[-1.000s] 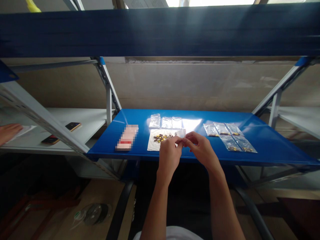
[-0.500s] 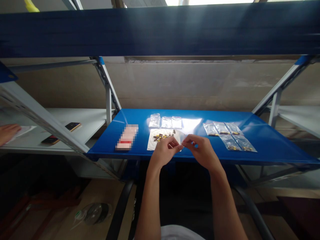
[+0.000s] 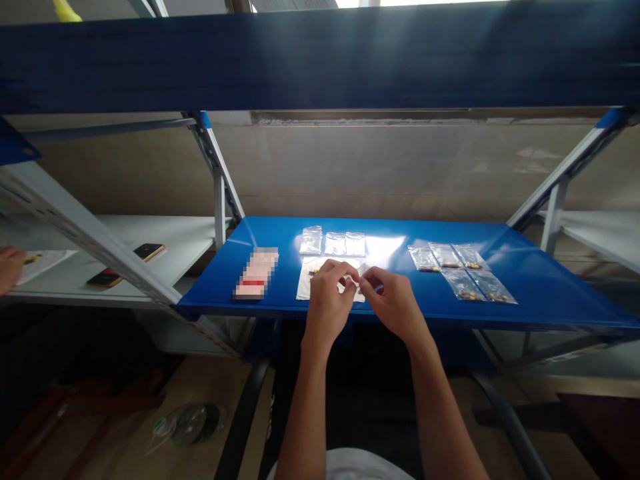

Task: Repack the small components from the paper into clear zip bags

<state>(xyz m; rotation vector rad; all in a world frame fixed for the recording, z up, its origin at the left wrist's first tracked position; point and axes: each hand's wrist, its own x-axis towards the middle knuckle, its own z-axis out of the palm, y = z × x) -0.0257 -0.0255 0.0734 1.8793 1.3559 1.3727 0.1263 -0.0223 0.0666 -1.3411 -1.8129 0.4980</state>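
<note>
Extended from the frame's lower edge over a blue worktop (image 3: 550, 293), with left hand (image 3: 329, 291) and right hand (image 3: 394, 298) curled nearly fingertip to fingertip at centre, in a nearly closed pinch grip, apparently on a small clear bag (image 3: 363, 269); likely light, limp and slippery, best taken by opposite edges near the mouth, with capsules (image 3: 314, 272) partly hidden just left.

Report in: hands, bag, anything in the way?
Left hand and right hand close together, fingertips at small bag; grip unclear. Bag mostly hidden. Left hand blocks view of loose pieces on white sheet.
</note>
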